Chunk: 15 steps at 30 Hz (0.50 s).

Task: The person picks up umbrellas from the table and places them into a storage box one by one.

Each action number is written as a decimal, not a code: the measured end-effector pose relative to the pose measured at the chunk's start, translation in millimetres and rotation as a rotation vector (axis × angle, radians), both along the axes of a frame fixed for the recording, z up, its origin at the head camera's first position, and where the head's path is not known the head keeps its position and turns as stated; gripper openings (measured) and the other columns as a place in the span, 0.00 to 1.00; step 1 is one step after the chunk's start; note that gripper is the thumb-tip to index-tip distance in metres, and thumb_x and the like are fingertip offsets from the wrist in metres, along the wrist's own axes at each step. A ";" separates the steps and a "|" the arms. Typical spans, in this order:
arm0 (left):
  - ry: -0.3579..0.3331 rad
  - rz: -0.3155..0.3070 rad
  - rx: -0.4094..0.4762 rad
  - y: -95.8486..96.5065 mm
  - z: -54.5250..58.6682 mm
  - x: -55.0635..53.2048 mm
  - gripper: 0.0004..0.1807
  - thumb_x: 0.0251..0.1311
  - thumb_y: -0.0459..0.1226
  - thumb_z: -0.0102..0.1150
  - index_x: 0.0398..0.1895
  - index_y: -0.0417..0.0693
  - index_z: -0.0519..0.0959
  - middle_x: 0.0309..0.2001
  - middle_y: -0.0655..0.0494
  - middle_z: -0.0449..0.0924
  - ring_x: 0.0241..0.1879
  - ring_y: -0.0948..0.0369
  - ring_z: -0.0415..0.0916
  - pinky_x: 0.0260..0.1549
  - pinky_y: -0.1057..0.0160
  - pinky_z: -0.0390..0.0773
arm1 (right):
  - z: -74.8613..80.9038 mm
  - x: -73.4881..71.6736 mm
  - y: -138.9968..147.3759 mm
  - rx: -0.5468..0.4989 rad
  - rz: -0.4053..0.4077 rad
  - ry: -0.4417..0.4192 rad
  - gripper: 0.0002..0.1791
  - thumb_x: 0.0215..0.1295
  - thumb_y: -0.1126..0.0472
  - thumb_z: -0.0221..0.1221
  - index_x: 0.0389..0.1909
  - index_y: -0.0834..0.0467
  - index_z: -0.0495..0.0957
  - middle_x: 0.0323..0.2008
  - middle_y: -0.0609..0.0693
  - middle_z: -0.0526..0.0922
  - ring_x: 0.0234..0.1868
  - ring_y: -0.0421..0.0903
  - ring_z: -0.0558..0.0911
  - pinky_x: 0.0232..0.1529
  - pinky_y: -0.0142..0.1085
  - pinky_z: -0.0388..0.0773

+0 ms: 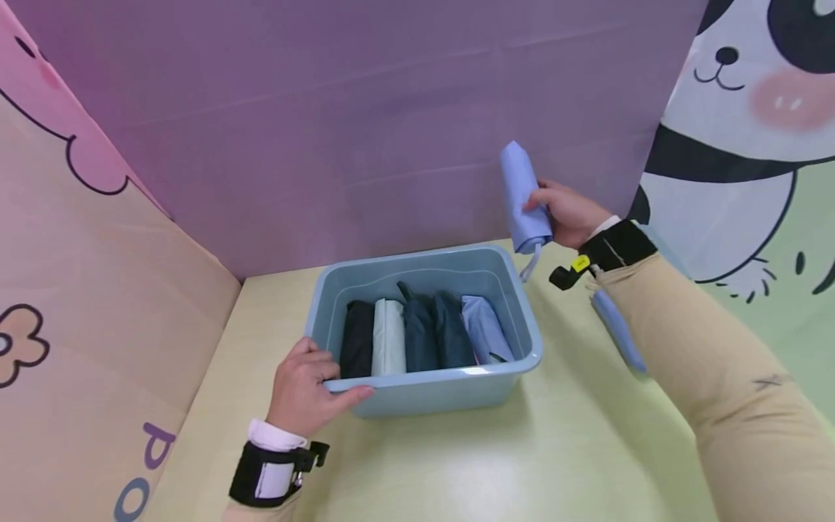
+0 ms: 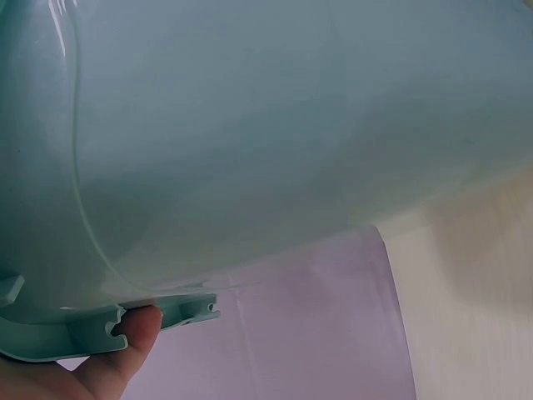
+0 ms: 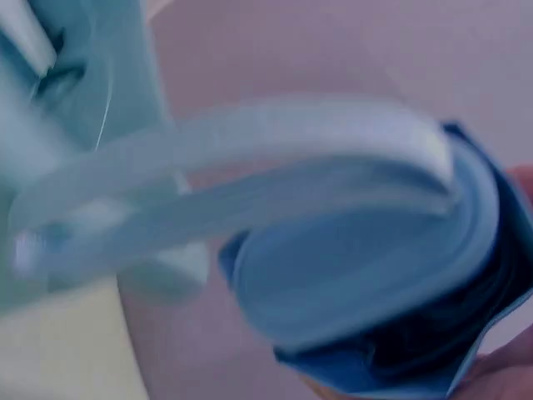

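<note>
A folded light-blue umbrella (image 1: 518,188) is in my right hand (image 1: 572,216), gripped around its middle and raised over the back right corner of the bin. It stands nearly upright, its wrist strap (image 3: 241,158) hanging from the lower end. My left hand (image 1: 306,391) holds the front left corner of the blue-grey plastic bin (image 1: 430,397); in the left wrist view, its thumb (image 2: 141,329) is under the rim. Inside the bin, folded umbrellas stand side by side: a black one (image 1: 357,339), a pale grey one (image 1: 389,337), two dark teal ones (image 1: 420,333) and a blue one (image 1: 485,330).
Another blue folded umbrella (image 1: 616,330) lies on the light wooden table (image 1: 457,471), right of the bin and partly behind my right forearm. A purple backdrop (image 1: 365,130) rises behind the bin, with printed panels at both sides.
</note>
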<state>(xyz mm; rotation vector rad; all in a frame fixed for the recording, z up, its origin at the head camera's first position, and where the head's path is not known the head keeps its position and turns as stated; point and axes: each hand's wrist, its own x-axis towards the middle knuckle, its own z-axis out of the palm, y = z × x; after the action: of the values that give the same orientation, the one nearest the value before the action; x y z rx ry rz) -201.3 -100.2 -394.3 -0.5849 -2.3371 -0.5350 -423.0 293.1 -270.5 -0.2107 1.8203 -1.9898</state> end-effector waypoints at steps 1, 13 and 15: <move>0.001 -0.001 0.002 -0.3 -0.8 -0.1 0.33 0.34 0.65 0.71 0.01 0.57 0.62 0.09 0.67 0.53 0.22 0.65 0.55 0.24 0.65 0.57 | 4.0 3.5 -3.0 -0.020 0.018 -0.004 0.32 0.67 0.65 0.46 0.69 0.47 0.48 0.52 0.53 0.61 0.49 0.51 0.67 0.46 0.42 0.71; -0.003 0.009 -0.006 0.0 1.6 3.8 0.34 0.35 0.66 0.70 0.01 0.56 0.63 0.09 0.67 0.54 0.23 0.65 0.56 0.23 0.65 0.57 | 27.8 46.6 -58.2 0.077 0.147 0.062 0.33 0.70 0.49 0.53 0.69 0.52 0.51 0.54 0.56 0.67 0.48 0.54 0.74 0.46 0.47 0.75; -0.003 0.011 -0.007 0.2 2.1 4.7 0.33 0.32 0.64 0.72 0.01 0.56 0.63 0.09 0.67 0.55 0.23 0.65 0.55 0.23 0.65 0.57 | 28.3 50.5 -65.5 0.106 0.152 0.072 0.34 0.69 0.47 0.53 0.69 0.53 0.52 0.54 0.57 0.67 0.48 0.54 0.73 0.45 0.47 0.75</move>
<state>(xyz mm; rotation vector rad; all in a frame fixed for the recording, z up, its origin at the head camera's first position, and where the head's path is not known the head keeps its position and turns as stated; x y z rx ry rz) -196.6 -100.0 -392.2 -0.5748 -2.3443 -0.5233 -372.5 227.6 -242.1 -0.3811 1.8884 -1.7986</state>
